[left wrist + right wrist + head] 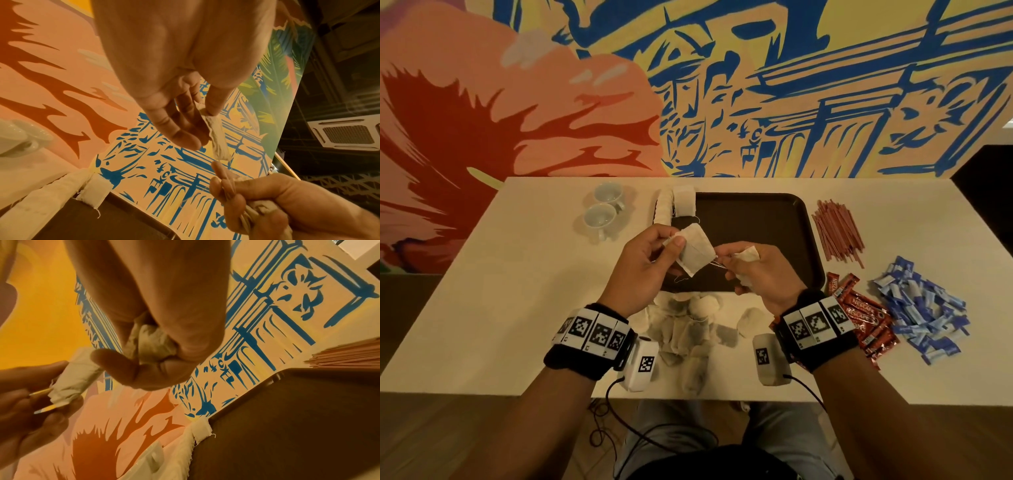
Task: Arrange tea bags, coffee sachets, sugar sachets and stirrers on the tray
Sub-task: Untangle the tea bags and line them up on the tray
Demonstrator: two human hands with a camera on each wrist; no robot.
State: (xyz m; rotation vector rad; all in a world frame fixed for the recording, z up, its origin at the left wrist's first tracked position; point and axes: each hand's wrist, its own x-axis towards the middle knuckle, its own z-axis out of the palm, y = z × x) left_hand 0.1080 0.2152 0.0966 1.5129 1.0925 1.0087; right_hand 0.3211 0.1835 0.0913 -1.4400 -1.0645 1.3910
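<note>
Tea-bag stage of the tray arrangement, seen from above and from both wrists. Left hand [643,260] raised over the near left corner of the dark tray [756,219], thumb and fingers pinching one tea bag [697,251] by its upper edge, so that the bag hangs free and its thread can be drawn out. Right hand [753,270] beside it, fingers curled round a second, crumpled tea bag [748,255] while fingertips nip a thin thread running across to the first bag; apparently a tangle being separated before placing, hence both bags held clear of the surface [534,274] rather than set down. Row of tea bags [674,202] already stood on edge along the tray's far left rim, probably packed upright to save room for the other goods. Loose heap of tea bags [688,332] on the surface just in front of the tray, between the wrists, within easy reach of either hand. Red-brown stirrers [837,233] in a bundle just right of the tray; red coffee sachets [866,318] nearer the person, blue sugar sachets [924,308] farther right: each kind in its own pile, none yet on the tray. Two white cups [602,212] left of the tray, well apart from the work. Most of the tray floor bare, so the task judged to be at an early stage.
</note>
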